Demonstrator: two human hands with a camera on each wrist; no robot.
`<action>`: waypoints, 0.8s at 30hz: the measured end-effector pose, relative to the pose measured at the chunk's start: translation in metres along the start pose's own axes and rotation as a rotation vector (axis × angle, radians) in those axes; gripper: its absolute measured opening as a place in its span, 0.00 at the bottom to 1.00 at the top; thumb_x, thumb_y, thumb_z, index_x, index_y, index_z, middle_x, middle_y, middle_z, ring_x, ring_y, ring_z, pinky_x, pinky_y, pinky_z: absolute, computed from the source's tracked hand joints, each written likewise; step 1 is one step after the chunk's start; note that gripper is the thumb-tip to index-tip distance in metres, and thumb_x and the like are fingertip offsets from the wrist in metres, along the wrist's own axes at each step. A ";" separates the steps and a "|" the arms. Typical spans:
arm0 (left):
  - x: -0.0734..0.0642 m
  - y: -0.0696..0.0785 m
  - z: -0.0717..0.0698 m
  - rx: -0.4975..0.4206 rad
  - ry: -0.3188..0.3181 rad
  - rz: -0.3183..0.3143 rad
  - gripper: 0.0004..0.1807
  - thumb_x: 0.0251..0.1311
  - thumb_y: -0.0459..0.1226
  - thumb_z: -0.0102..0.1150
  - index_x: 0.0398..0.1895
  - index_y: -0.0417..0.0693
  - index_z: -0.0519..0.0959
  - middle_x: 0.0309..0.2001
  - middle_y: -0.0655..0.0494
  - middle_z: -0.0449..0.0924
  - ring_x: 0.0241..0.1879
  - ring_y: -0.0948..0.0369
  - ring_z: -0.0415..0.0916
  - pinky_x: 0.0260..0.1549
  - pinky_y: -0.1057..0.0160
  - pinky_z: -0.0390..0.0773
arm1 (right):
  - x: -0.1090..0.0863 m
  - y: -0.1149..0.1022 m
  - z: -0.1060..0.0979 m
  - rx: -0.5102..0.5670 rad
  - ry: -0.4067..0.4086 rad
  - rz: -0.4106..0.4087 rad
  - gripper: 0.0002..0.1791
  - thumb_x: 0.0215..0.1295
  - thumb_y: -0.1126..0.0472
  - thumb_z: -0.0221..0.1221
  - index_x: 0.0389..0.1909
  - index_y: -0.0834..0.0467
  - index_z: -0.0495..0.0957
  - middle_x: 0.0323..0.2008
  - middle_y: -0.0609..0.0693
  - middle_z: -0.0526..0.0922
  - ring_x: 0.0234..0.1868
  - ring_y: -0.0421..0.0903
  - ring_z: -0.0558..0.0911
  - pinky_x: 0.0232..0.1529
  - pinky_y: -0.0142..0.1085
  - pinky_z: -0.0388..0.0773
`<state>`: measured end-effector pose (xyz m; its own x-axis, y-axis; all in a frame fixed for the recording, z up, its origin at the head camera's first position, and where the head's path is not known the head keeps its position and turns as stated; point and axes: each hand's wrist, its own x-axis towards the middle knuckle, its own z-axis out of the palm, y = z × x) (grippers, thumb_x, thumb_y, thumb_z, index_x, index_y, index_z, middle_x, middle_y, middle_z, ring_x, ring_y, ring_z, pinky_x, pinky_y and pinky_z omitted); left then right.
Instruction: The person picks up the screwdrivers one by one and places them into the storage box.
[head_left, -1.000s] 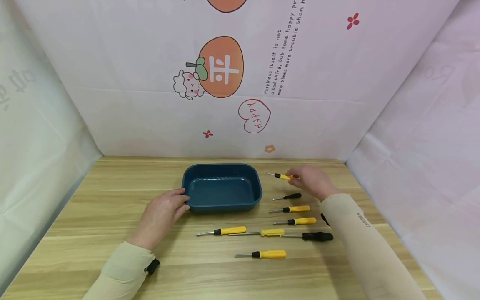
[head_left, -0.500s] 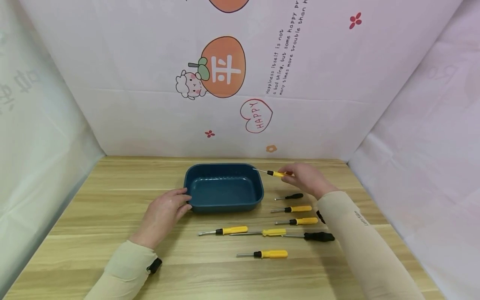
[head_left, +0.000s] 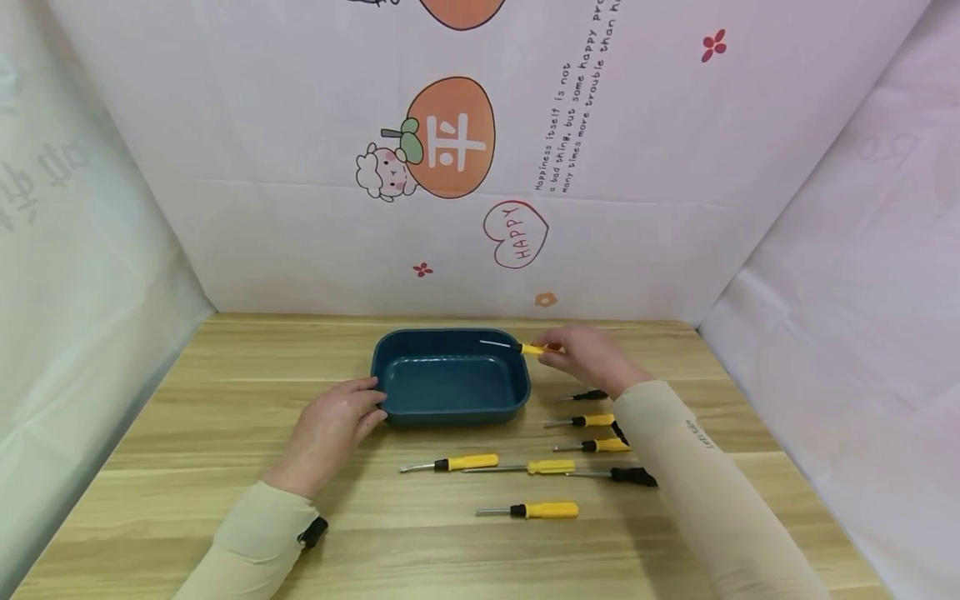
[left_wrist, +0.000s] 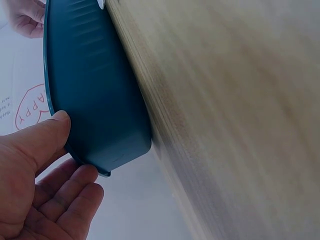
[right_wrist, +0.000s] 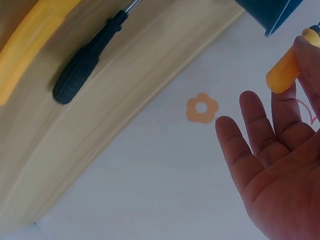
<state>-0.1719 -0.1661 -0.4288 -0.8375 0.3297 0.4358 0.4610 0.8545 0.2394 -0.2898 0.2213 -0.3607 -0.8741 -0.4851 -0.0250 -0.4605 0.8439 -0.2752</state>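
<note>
A dark teal rectangular container sits toward the back of the table. My left hand pinches its left rim, thumb on one side and fingertips on the other, as the left wrist view shows. At the container's right end, my right hand pinches a small yellow-handled screwdriver between thumb and forefinger. Its black collar overlaps the right rim and its shaft points left over the container's inside. In the right wrist view the yellow handle end shows at the fingertips, the other fingers spread. The container's floor is bare.
Right of the container lie a small black screwdriver and two yellow ones, partly behind the right sleeve. In front lie more yellow screwdrivers and a large black-handled one. Printed cloth walls the table's back and sides.
My right hand has carried the yellow screwdriver leftward, from right of the container until its shaft is over the inside. My left hand keeps its hold on the rim.
</note>
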 end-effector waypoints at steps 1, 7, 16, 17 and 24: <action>0.000 0.000 0.000 0.002 0.001 0.001 0.15 0.61 0.37 0.75 0.49 0.40 0.88 0.58 0.41 0.85 0.58 0.46 0.83 0.54 0.47 0.86 | 0.001 -0.002 0.001 0.007 0.001 -0.006 0.13 0.75 0.55 0.63 0.57 0.50 0.85 0.44 0.47 0.88 0.42 0.46 0.82 0.50 0.46 0.85; -0.001 -0.001 0.000 0.003 0.006 -0.001 0.15 0.61 0.37 0.75 0.49 0.40 0.88 0.58 0.41 0.85 0.57 0.46 0.84 0.53 0.48 0.87 | 0.008 -0.014 0.003 0.024 0.015 -0.052 0.12 0.75 0.57 0.63 0.55 0.51 0.86 0.44 0.46 0.88 0.42 0.46 0.82 0.50 0.46 0.85; 0.000 -0.001 0.001 -0.003 0.015 0.006 0.15 0.60 0.37 0.75 0.48 0.41 0.89 0.58 0.41 0.85 0.57 0.46 0.84 0.53 0.48 0.86 | 0.021 -0.032 0.006 0.014 0.005 -0.083 0.14 0.75 0.55 0.63 0.57 0.52 0.85 0.48 0.47 0.88 0.44 0.46 0.83 0.54 0.45 0.86; 0.000 -0.001 0.001 -0.003 0.015 0.007 0.15 0.60 0.38 0.75 0.48 0.41 0.89 0.58 0.41 0.85 0.57 0.46 0.84 0.54 0.48 0.86 | 0.022 -0.034 0.006 0.008 0.003 -0.087 0.14 0.75 0.55 0.63 0.57 0.52 0.85 0.48 0.47 0.88 0.44 0.46 0.83 0.55 0.45 0.86; 0.000 -0.002 0.001 -0.013 0.009 -0.002 0.15 0.61 0.37 0.75 0.49 0.41 0.88 0.58 0.41 0.85 0.57 0.46 0.84 0.54 0.48 0.86 | 0.031 -0.046 0.008 0.013 -0.009 -0.092 0.14 0.75 0.55 0.63 0.57 0.52 0.85 0.50 0.48 0.88 0.46 0.46 0.84 0.58 0.47 0.85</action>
<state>-0.1730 -0.1677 -0.4306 -0.8356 0.3241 0.4435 0.4632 0.8497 0.2518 -0.2943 0.1658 -0.3568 -0.8269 -0.5624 -0.0078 -0.5365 0.7929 -0.2888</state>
